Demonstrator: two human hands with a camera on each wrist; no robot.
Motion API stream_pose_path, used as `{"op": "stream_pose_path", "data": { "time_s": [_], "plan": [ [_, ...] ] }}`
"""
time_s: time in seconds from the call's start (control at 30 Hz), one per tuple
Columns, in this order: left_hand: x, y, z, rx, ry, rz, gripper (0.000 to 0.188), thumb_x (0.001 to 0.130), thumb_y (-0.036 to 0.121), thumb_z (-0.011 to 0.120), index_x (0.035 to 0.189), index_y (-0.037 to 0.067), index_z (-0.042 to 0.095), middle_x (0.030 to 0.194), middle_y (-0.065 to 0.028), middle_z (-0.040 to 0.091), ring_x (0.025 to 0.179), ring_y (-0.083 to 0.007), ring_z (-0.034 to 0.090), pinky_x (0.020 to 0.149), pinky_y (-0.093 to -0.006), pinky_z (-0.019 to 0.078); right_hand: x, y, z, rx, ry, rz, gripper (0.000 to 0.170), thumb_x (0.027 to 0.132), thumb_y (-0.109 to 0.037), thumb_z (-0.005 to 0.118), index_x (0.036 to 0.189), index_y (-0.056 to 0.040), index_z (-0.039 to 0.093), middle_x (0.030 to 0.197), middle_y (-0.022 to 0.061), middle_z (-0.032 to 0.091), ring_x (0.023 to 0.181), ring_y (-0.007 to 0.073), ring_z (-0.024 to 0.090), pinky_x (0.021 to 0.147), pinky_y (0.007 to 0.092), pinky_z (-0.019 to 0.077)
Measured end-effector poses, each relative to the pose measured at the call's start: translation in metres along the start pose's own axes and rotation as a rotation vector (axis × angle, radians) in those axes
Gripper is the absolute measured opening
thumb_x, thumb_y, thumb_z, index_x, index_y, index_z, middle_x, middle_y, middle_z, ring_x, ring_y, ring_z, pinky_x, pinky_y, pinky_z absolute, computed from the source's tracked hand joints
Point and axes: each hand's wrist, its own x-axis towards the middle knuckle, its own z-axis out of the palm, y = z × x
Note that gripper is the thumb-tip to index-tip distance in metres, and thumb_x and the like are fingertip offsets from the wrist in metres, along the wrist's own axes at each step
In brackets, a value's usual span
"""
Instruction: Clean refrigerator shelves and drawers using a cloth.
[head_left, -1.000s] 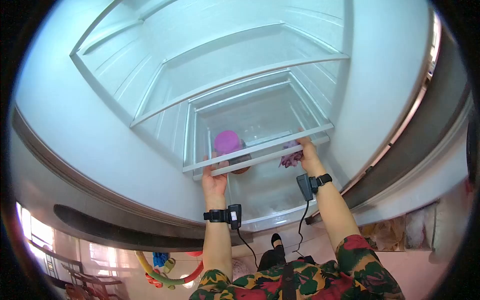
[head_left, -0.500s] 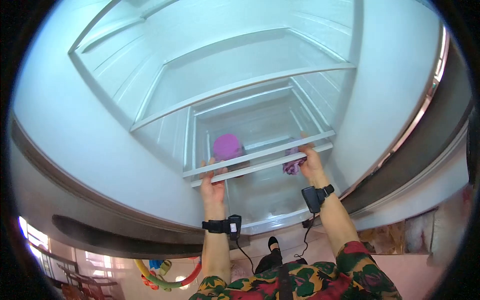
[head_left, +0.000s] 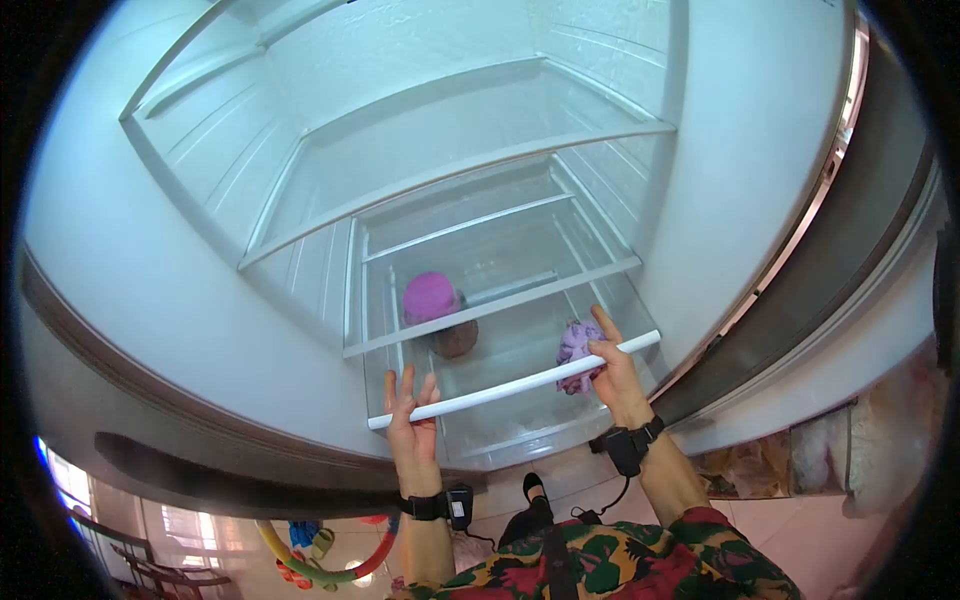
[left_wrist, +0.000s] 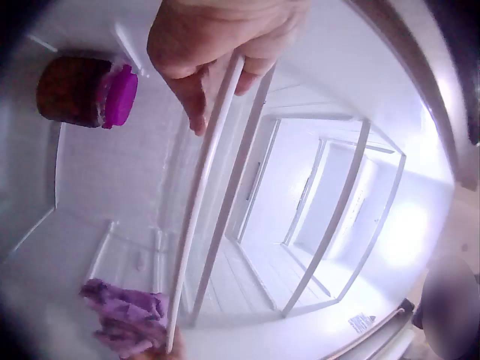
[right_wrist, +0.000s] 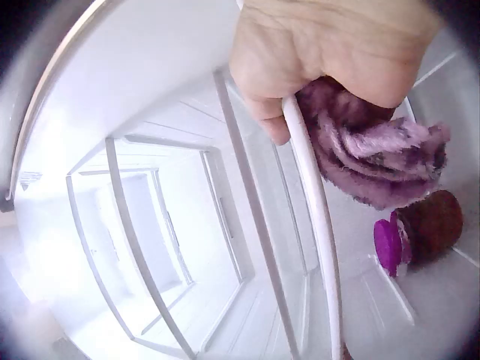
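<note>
From my head, I look down into a big white fridge [head_left: 130, 310]. My left hand [head_left: 412, 430] grips one end of a clear flat shelf with a long white front bar [head_left: 505, 392], with a few fingers reaching up past the bar. My right hand [head_left: 622, 378] grips the same bar near its other end, and a soft, crumpled purple cloth [head_left: 575, 342] is bunched up beside that hand. Farther in sits a round brown jar [head_left: 457, 340] with a bright purple lid [head_left: 430, 294]. It is lower down than the bar and nearer my left side. Another white shelf edge [head_left: 500, 303] runs across above the jar. At my left wrist, I see my thumb and fingers on both sides of the bar, pinching it. The jar is on one side, well apart from my hand, and the cloth is down at the bar's far end. At my right wrist, my fingers are bent around the bar, and the cloth pokes out from under my palm, touching it. The jar shows just past the cloth.
</note>
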Motion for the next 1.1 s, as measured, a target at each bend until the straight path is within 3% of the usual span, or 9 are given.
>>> {"op": "stream_pose_path", "data": {
  "time_s": [0.2, 0.33, 0.43, 0.57, 0.63, 0.73, 1.1],
  "plan": [
    [-0.059, 0.003, -0.010, 0.032, 0.049, -0.021, 0.059, 0.072, -0.007, 0.039, 0.126, 0.012, 0.031, 0.129, -0.0153, 0.035, 0.106, -0.0374, 0.047, 0.080, -0.0428, 0.0475, -0.058, -0.001, -0.010, 0.058, -0.021, 0.005, 0.067, 0.070, -0.001, 0.047, 0.132, -0.0059, 0.023, 0.113, 0.0209, 0.046, 0.094, 0.0263, 0.053, 0.080, 0.0374, 0.0450],
    [-0.088, 0.002, -0.016, 0.029, 0.042, -0.007, 0.059, 0.071, -0.007, 0.041, 0.126, 0.013, 0.032, 0.127, -0.0143, 0.036, 0.106, -0.0373, 0.047, 0.079, -0.0435, 0.0468, -0.080, -0.002, -0.023, 0.047, -0.063, 0.000, 0.067, 0.071, -0.005, 0.048, 0.132, -0.0051, 0.021, 0.113, 0.0224, 0.046, 0.089, 0.0276, 0.055, 0.075, 0.0390, 0.0478],
    [-0.105, 0.002, -0.018, 0.005, 0.058, -0.004, 0.061, 0.070, -0.008, 0.042, 0.126, 0.013, 0.031, 0.125, -0.0144, 0.038, 0.106, -0.0373, 0.047, 0.078, -0.0430, 0.0471, -0.099, -0.009, -0.016, 0.030, -0.031, -0.007, 0.068, 0.070, -0.005, 0.048, 0.132, -0.0057, 0.021, 0.113, 0.0228, 0.045, 0.084, 0.0287, 0.056, 0.066, 0.0388, 0.0509],
    [-0.119, 0.003, -0.027, -0.010, 0.044, -0.012, 0.062, 0.070, -0.007, 0.044, 0.127, 0.012, 0.029, 0.124, -0.0148, 0.038, 0.103, -0.0377, 0.049, 0.077, -0.0428, 0.0480, -0.118, -0.013, -0.010, -0.002, -0.027, 0.010, 0.064, 0.068, -0.006, 0.048, 0.129, -0.0069, 0.026, 0.101, 0.0176, 0.047, 0.080, 0.0245, 0.052, 0.074, 0.0397, 0.0469],
    [-0.125, 0.002, -0.026, -0.014, 0.021, -0.007, 0.061, 0.071, -0.006, 0.044, 0.127, 0.011, 0.029, 0.124, -0.0150, 0.038, 0.103, -0.0379, 0.049, 0.077, -0.0429, 0.0483, -0.122, -0.010, -0.022, 0.064, -0.097, 0.005, 0.068, 0.069, -0.005, 0.048, 0.132, -0.0066, 0.021, 0.111, 0.0234, 0.045, 0.078, 0.0300, 0.057, 0.050, 0.0379, 0.0522],
    [-0.141, 0.004, -0.022, -0.015, 0.044, 0.007, 0.061, 0.071, -0.005, 0.046, 0.128, 0.010, 0.028, 0.123, -0.0153, 0.040, 0.101, -0.0383, 0.050, 0.076, -0.0428, 0.0486, -0.139, -0.013, -0.019, -0.001, 0.001, -0.022, 0.069, 0.069, -0.005, 0.048, 0.132, -0.0062, 0.020, 0.111, 0.0236, 0.046, 0.077, 0.0296, 0.057, 0.049, 0.0378, 0.0518],
    [-0.191, 0.009, -0.028, 0.044, 0.040, -0.002, 0.063, 0.069, -0.002, 0.050, 0.128, 0.010, 0.031, 0.124, -0.0167, 0.040, 0.099, -0.0354, 0.053, 0.074, -0.0399, 0.0480, -0.183, -0.018, -0.030, -0.054, -0.007, -0.010, 0.068, 0.069, -0.006, 0.048, 0.132, -0.0056, 0.023, 0.112, 0.0222, 0.046, 0.085, 0.0266, 0.056, 0.048, 0.0295, 0.0503]
  ]
}}
